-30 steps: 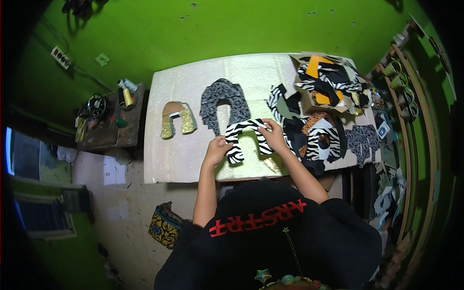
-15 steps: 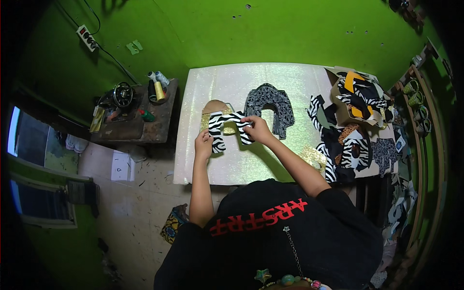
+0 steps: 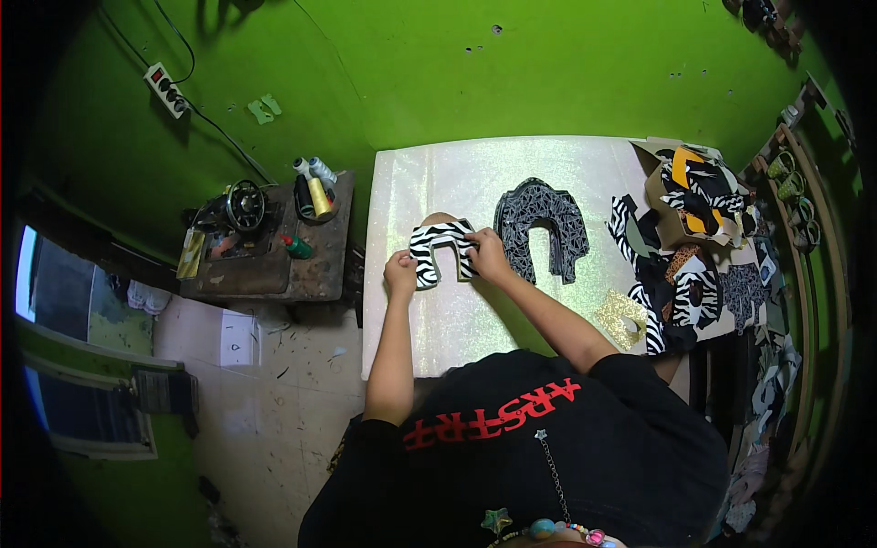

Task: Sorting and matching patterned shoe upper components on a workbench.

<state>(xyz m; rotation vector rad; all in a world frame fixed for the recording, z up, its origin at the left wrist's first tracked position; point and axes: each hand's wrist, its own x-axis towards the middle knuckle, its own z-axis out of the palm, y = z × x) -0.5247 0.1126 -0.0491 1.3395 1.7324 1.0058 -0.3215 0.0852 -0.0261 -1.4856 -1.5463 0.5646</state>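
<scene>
A zebra-striped arch-shaped piece point(image 3: 437, 247) lies at the left of the shiny white table point(image 3: 475, 173), on top of a tan arch piece point(image 3: 440, 219) whose top edge peeks out behind it. My left hand point(image 3: 400, 272) pinches its left leg. My right hand point(image 3: 487, 254) grips its right leg. Just right of my right hand is a stack of dark grey patterned arch pieces point(image 3: 541, 224).
A heap of zebra, orange and black cut pieces point(image 3: 687, 237) covers the table's right end, with a gold glitter piece point(image 3: 619, 315) near the front edge. Left of the table stands a small wooden bench point(image 3: 311, 274) with a sewing machine point(image 3: 239, 208) and thread spools point(image 3: 312, 181).
Both hands carried the zebra piece from the middle of the table leftward and set it over the tan arch piece. The grey stack stayed put.
</scene>
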